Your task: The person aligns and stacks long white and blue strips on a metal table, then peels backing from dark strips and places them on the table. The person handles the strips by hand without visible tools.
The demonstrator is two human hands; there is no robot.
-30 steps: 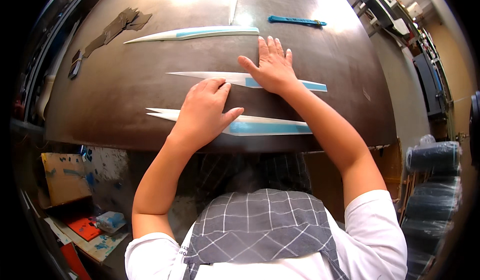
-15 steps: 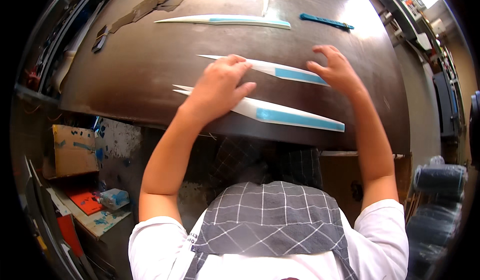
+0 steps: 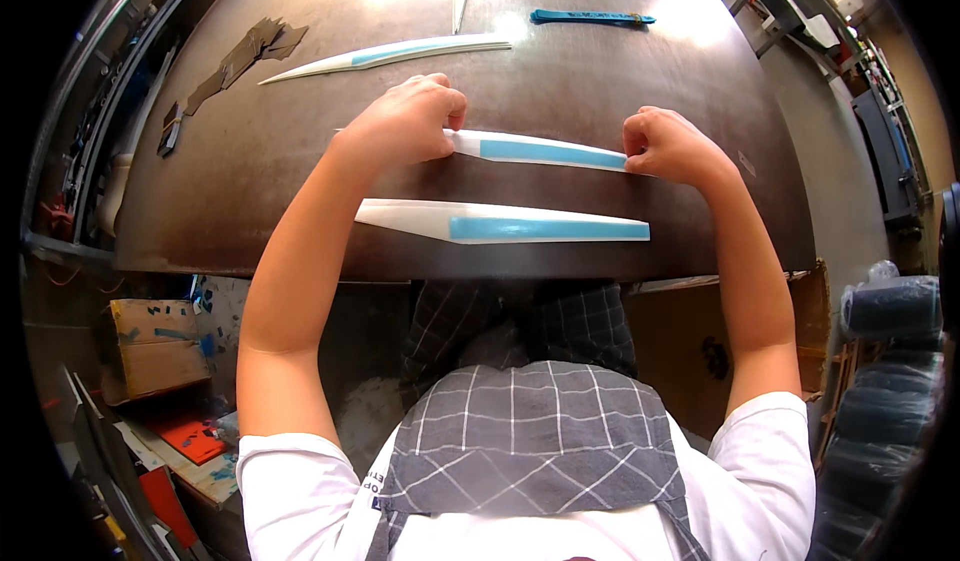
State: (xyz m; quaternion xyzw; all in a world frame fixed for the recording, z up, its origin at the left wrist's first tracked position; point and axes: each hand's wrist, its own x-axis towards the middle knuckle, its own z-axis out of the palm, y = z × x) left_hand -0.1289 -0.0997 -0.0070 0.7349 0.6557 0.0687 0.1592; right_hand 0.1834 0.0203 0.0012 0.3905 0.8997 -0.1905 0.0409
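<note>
Brown, smooth tabletop (image 3: 250, 181) is carrying all pieces. Long white tapered near strip with glossy blue panel (image 3: 545, 228) is lying closest to the body, left end running behind the left forearm (image 3: 290, 271). Slimmer white blue-panelled middle strip (image 3: 550, 153) is lying just beyond, roughly parallel, spanning between the hands; this one is being handled. Layered white-and-blue far stack (image 3: 400, 55) is sitting further out. Left hand (image 3: 405, 121) is bending over the middle strip's left part; right hand (image 3: 680, 149) is staying at its right end. Dark brown flat offcuts (image 3: 235, 61) are fanning out far left; narrow blue bundle (image 3: 590, 18) is lying far right. Right fingers (image 3: 633, 139) are pinching the strip's end, no visible gap. Left fingers are curling at its edges, nearly together; firm grip or light touch, can't tell. Step in hand: seemingly positioning the strip. Next move is probably calling for even, two-ended control without bending it.
</note>
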